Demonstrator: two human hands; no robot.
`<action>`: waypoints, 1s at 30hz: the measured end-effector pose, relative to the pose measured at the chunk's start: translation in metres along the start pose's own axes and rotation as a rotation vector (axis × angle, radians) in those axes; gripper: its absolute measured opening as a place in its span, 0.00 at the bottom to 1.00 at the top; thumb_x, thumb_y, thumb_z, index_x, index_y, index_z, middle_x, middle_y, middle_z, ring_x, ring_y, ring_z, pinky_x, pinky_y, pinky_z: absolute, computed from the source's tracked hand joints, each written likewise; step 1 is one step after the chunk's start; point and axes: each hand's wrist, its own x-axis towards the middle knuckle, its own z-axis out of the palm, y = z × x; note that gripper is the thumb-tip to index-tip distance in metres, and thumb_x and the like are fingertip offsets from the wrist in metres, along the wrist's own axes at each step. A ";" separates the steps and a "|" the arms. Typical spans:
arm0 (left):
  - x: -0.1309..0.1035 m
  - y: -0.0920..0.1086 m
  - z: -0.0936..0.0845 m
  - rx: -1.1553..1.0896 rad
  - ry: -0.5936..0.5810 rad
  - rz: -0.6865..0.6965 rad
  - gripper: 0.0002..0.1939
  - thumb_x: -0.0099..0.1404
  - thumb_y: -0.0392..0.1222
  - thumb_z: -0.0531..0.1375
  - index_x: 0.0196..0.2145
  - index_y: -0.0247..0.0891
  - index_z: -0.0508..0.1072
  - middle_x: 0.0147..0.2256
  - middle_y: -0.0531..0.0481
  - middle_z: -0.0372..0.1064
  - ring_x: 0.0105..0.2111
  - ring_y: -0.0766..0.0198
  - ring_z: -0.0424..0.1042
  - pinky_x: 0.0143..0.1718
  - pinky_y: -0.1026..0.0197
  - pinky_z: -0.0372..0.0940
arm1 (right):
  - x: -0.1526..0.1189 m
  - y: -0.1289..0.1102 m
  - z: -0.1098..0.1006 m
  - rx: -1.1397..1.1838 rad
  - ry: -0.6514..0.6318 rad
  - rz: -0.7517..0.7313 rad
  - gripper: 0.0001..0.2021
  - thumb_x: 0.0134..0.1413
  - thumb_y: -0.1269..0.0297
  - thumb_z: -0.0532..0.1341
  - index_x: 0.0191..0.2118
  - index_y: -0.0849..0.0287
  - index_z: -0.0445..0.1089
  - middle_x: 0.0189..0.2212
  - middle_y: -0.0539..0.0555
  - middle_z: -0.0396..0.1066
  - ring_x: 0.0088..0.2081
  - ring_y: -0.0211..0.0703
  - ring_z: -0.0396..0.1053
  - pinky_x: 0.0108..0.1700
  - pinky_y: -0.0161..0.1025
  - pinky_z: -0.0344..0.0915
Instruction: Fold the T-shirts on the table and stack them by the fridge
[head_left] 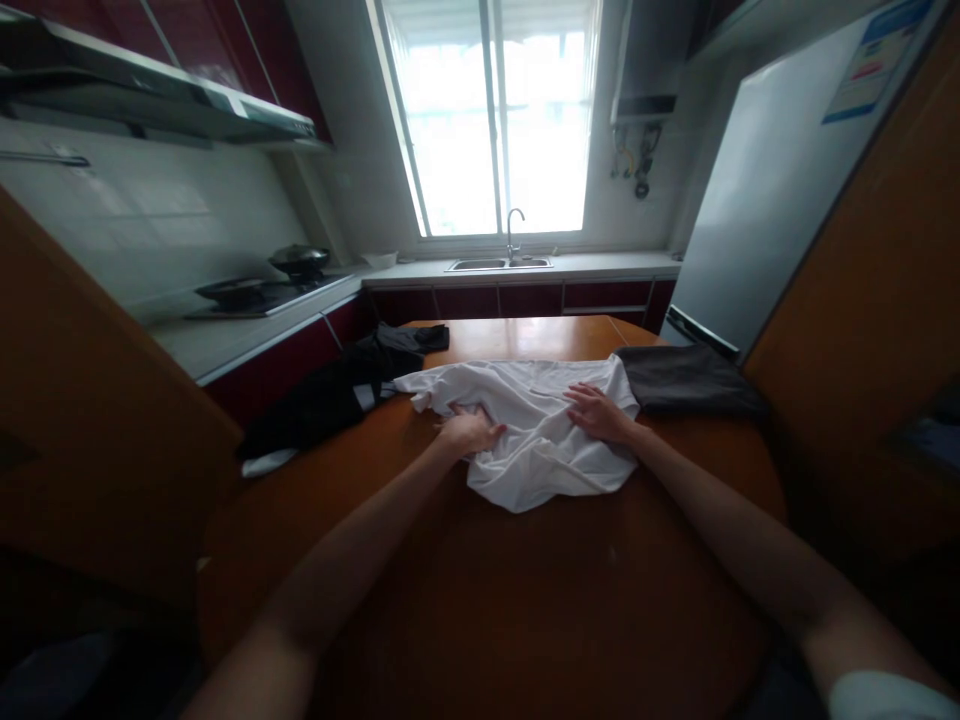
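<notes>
A crumpled white garment (536, 465) lies spread on the brown wooden table (517, 590). My left hand (471, 430) rests on its left part, fingers apart, with the fingertips partly among the folds. On the garment's right part my right hand (595, 410) lies flat with its fingers spread. A dark grey folded cloth (686, 382) touches the white garment's right edge. Left of the white garment, a heap of black clothing (322, 400) with some white parts lies along the table's left edge.
Beyond the table runs a counter (600, 265) with a double sink (499, 265) under the window. A stove (270, 297) with two pans stands at the left. A tall fridge (780, 180) is at the right, near the table's far right edge.
</notes>
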 end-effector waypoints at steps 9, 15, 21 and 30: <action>0.024 -0.005 0.002 -0.035 0.054 0.047 0.48 0.68 0.73 0.42 0.73 0.36 0.48 0.73 0.27 0.30 0.70 0.25 0.33 0.65 0.31 0.36 | -0.018 -0.024 0.021 -0.145 -0.145 0.249 0.27 0.72 0.54 0.47 0.70 0.57 0.58 0.72 0.59 0.48 0.73 0.55 0.42 0.70 0.55 0.41; 0.098 -0.041 -0.019 0.036 0.021 0.311 0.37 0.71 0.67 0.47 0.72 0.51 0.52 0.74 0.43 0.32 0.72 0.37 0.29 0.67 0.34 0.30 | -0.065 -0.081 0.020 -0.243 -0.085 0.282 0.29 0.67 0.52 0.53 0.68 0.61 0.61 0.69 0.68 0.55 0.69 0.65 0.51 0.65 0.61 0.51; 0.169 -0.036 -0.053 0.074 0.154 0.227 0.33 0.71 0.56 0.56 0.70 0.51 0.56 0.74 0.46 0.35 0.73 0.42 0.27 0.65 0.29 0.24 | -0.072 -0.131 0.010 -0.029 -0.053 -0.002 0.26 0.62 0.48 0.61 0.62 0.53 0.67 0.62 0.66 0.66 0.60 0.64 0.63 0.58 0.59 0.64; 0.139 -0.020 -0.082 -0.169 0.387 0.332 0.23 0.72 0.43 0.53 0.62 0.37 0.68 0.62 0.41 0.64 0.61 0.53 0.65 0.64 0.53 0.56 | -0.027 -0.088 -0.001 0.091 0.023 -0.079 0.16 0.65 0.66 0.55 0.55 0.56 0.73 0.64 0.60 0.63 0.65 0.56 0.58 0.65 0.56 0.58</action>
